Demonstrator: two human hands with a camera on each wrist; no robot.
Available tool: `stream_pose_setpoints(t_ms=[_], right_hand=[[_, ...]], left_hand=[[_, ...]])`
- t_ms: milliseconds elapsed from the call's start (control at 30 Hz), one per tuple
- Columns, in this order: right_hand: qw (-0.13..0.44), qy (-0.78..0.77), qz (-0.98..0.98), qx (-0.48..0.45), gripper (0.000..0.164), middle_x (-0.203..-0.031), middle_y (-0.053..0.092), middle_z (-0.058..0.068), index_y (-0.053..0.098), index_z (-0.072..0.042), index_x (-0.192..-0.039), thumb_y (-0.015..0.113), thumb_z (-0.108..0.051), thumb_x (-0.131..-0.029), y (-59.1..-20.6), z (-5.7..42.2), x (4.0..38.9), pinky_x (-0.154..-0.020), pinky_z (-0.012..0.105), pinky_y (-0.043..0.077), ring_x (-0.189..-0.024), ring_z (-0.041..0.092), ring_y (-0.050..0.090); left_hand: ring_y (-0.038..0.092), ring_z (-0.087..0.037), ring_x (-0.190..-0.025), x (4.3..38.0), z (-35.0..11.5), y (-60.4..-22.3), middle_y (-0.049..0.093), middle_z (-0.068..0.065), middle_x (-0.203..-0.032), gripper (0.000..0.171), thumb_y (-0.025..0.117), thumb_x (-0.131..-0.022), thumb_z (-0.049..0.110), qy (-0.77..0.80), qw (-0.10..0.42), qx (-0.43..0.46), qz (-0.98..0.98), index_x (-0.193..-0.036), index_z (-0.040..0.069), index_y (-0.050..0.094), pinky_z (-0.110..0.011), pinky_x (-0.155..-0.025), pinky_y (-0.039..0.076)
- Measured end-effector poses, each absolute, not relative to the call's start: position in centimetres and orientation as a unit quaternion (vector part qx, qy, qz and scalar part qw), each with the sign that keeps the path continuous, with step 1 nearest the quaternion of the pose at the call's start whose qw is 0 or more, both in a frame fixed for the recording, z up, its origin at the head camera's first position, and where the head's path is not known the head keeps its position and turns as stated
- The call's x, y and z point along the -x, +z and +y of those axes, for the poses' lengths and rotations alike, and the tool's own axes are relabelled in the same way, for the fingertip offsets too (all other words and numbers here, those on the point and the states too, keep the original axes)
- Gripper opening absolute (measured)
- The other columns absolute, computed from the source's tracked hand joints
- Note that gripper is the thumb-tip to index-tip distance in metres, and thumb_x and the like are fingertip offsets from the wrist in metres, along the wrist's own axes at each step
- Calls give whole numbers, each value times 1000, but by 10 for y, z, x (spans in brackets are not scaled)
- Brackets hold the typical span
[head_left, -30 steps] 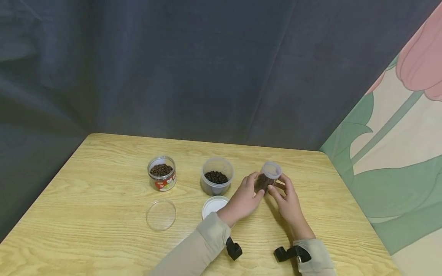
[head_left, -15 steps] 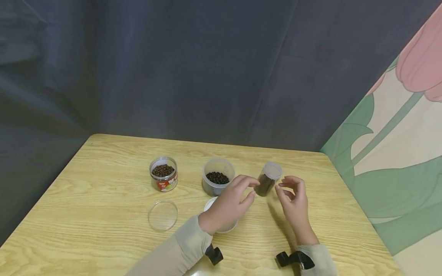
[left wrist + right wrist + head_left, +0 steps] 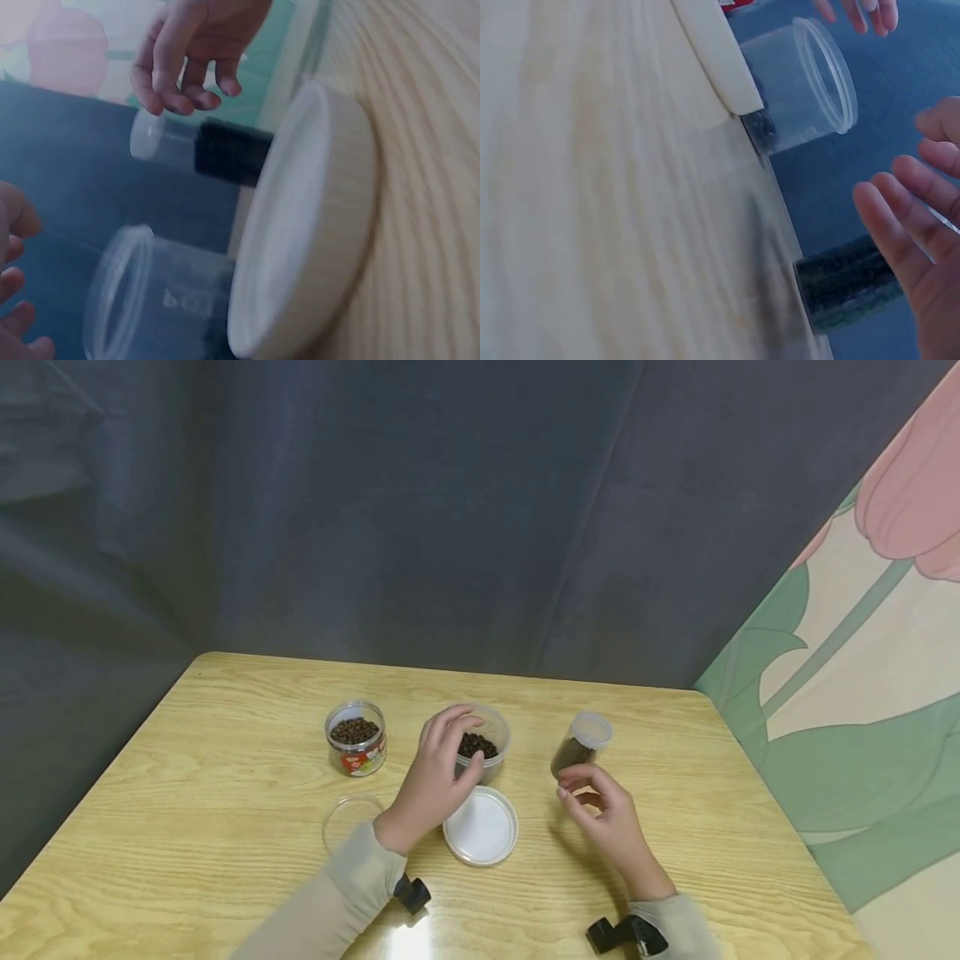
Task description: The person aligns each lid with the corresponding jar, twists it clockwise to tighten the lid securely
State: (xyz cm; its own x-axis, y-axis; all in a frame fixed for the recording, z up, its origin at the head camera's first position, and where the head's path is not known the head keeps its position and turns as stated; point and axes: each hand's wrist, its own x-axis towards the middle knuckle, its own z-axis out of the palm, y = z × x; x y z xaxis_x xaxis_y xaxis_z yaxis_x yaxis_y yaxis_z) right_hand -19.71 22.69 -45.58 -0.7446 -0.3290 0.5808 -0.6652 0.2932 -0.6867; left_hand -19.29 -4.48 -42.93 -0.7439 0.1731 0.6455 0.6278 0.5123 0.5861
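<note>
1. Worktop [image 3: 225, 743]: yellowish wood grain, rounded far corners, a white glare [image 3: 411, 938] on its near part.
2. Dark blue-grey cloth [image 3: 450, 518]: creased, hanging beyond the far edge and on past the far left corner.
3. Patterned backdrop [image 3: 885, 777]: beyond the right edge, with a large pink flower [image 3: 911, 485] high up, green stem and broad leaves on cream.
</note>
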Motion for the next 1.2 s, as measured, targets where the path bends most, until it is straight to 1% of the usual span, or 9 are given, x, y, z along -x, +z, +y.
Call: stream_pose_setpoints(t_ms=[133,300,467,633,733,833,967,1033,1200], right_hand=[[133,502,-791,-325,32,-109,66,19,62,4,-118,69,13,-89,-459,223,196,-78,30,62,-97,21,66],[92,512,-785,-337,42,-121,60,26,58,5,-126,71,14,-87,-463,218,196,-86,40,62,-106,27,64],[32,509,-796,-326,53,-132,56,25,52,7,-134,75,7,-87,-466,213,197,-91,41,60,-112,36,60],[-30,506,-802,-315,64,-140,52,28,47,7,-141,80,0,-86,-466,207,195,-96,39,57,-116,44,57],[-57,497,-807,-313,70,-141,51,27,46,7,-144,82,-4,-85,-466,203,193,-97,38,56,-119,43,57],[-75,465,-825,-312,76,-142,53,22,46,3,-146,85,-13,-83,-467,199,192,-101,38,54,-123,39,56],[-94,410,-852,-313,87,-146,51,13,45,-3,-149,89,-31,-79,-467,195,190,-110,50,45,-131,33,49],[-99,390,-859,-317,93,-147,49,10,45,-5,-150,91,-37,-76,-467,192,188,-111,57,41,-132,30,44],[-92,363,-864,-336,103,-147,49,8,42,-5,-152,94,-40,-70,-470,188,188,-108,62,40,-130,27,40]], left_hand=[[28,-44,-142,197,-54,-439,30,-23,-154,54,66,-96,15,-440,225,207,-844,-143,4,42,-64,-110,39],[21,-46,-146,202,-60,-445,19,-25,-159,75,72,-93,21,-484,162,164,-844,-152,3,30,-67,-113,33],[22,-48,-147,205,-63,-448,15,-27,-160,93,79,-88,25,-527,99,126,-835,-158,6,20,-67,-114,32],[23,-46,-148,208,-65,-451,17,-28,-161,105,83,-86,28,-570,32,91,-816,-161,7,12,-64,-116,30],[18,-42,-151,210,-66,-454,14,-25,-163,109,83,-86,26,-599,-3,89,-796,-162,7,8,-59,-121,24],[16,-41,-152,211,-66,-457,12,-24,-164,108,83,-87,23,-623,-19,94,-776,-161,6,6,-56,-122,22],[23,-42,-150,213,-67,-462,17,-24,-162,104,82,-88,20,-638,-18,101,-764,-161,4,10,-55,-121,26],[25,-41,-149,214,-67,-464,19,-23,-162,102,82,-89,20,-640,-18,103,-762,-161,5,11,-55,-121,28],[30,-41,-147,215,-68,-465,20,-21,-163,99,80,-90,23,-644,-24,103,-758,-161,8,12,-57,-119,30]])
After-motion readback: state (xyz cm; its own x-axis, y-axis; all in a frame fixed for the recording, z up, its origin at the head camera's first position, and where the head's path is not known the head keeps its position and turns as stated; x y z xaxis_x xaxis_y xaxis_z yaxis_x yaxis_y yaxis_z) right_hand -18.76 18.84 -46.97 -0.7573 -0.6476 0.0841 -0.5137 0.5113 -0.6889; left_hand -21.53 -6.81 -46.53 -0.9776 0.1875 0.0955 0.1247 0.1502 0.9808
